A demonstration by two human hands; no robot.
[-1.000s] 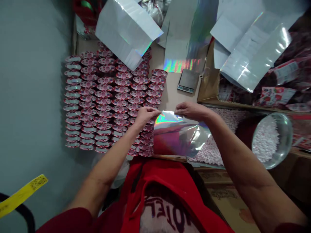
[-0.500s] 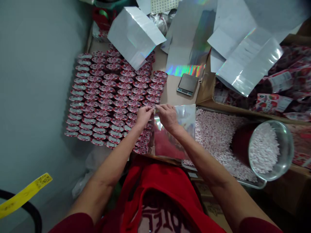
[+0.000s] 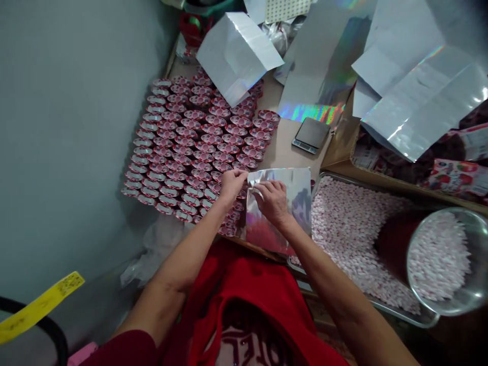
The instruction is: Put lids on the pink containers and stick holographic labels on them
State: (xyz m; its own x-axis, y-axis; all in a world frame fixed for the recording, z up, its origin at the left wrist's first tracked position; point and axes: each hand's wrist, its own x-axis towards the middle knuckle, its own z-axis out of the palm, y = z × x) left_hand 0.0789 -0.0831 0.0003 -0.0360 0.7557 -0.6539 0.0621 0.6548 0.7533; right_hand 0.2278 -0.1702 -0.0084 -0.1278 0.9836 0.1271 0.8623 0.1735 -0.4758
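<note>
A shiny silver sheet (image 3: 299, 213) lies on the table's front edge and reflects red along its lower part. At its upper left corner, my left hand (image 3: 231, 188) is closed in a pinch. My right hand (image 3: 273, 202) rests over the sheet's left part, its fingers curled on a crumpled bit of the film near that same corner. Whether one layer or two is being held there, I cannot make out. Just left of my hands stand rows of small red and white pouches (image 3: 190, 147), packed upright and close together.
Behind the sheet sits a small digital scale (image 3: 310, 134). On the right, a metal tray (image 3: 429, 321) holds many small whitish pieces, with a tilted metal pot (image 3: 452, 300) lying in it. Loose silver sheets (image 3: 430, 101) overhang a cardboard box (image 3: 339, 145) of printed packs. A wall bounds the left.
My right hand has moved slightly right and down, away from my left, and the sheet's corner now looks crumpled under its fingers. The whole view has shifted, so the scene sits further right.
</note>
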